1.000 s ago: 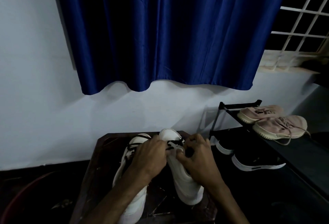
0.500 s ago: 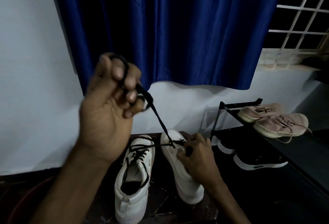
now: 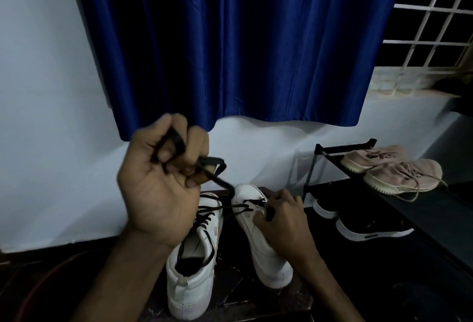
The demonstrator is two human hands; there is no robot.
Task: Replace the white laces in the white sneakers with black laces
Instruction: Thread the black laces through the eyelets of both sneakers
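Head view: your left hand is raised, its fingers curled round a looped black lace that runs taut down to the toe eyelets of the sneaker under your right hand. That right hand rests on this sneaker and pinches the lace's other end at the eyelets. Below your left hand a second sneaker, already black-laced, stands on the dark bench just beside the first, and right of your right hand a rack holds pink shoes and black shoes.
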